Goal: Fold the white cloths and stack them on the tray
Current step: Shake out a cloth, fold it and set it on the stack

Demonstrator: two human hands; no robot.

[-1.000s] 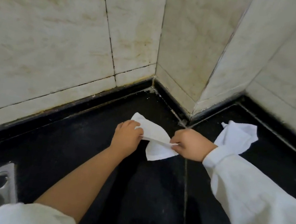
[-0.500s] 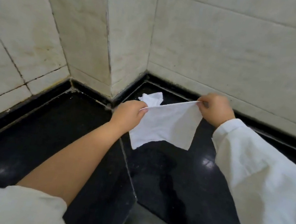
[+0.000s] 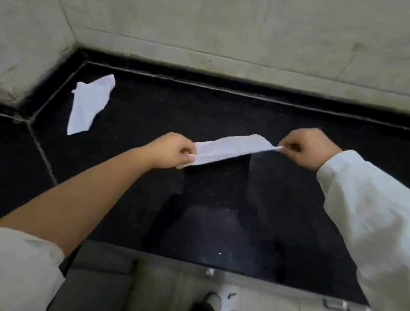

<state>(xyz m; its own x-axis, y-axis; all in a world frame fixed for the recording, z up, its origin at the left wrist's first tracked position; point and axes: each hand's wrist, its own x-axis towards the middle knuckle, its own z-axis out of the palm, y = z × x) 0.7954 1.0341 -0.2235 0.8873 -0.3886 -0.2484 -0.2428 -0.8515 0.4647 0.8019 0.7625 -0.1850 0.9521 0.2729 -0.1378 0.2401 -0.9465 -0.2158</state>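
Cloth (image 3: 234,149), mid-frame, stretched above black counter (image 3: 216,211) between left hand (image 3: 172,150) and right hand (image 3: 307,147), each pinching one end; advised: keep edges level, tension even, before folding.

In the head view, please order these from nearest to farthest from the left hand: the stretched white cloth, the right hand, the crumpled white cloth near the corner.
1. Stretched white cloth: pinched by the left hand at its left end.
2. Crumpled white cloth: lying on the black counter, up and to the left near the wall corner.
3. Right hand: at the cloth's far end, to the right.
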